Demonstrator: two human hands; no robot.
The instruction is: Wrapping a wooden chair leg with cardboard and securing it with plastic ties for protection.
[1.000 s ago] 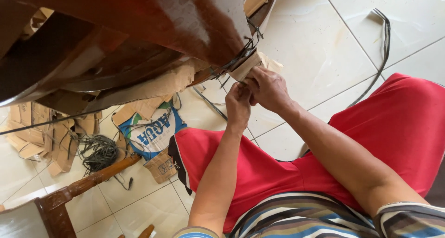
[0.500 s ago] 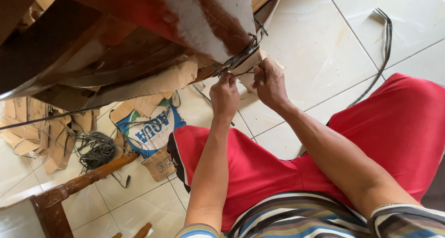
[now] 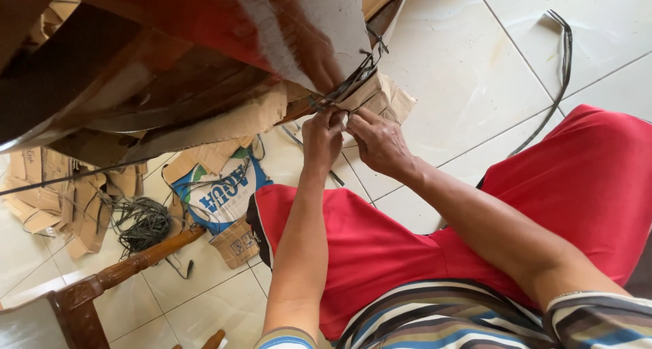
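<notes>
L hand (image 3: pixel 322 136) & R hand (image 3: pixel 379 142) both pinched on dark strap (image 3: pixel 343 87) binding cardboard-wrapped wooden furniture (image 3: pixel 170 57); tiled floor (image 3: pixel 468 84) below.

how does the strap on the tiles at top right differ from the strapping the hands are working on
The loose strap lies slack in a long curve on the floor tiles, touched by nothing. The bound strapping is pulled tight around the cardboard-wrapped furniture, with the left hand and right hand at it. Both are dark and narrow.

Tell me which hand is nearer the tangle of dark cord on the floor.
Left. The left hand is on the side of the cord tangle; the right hand sits beside it, farther away.
</notes>
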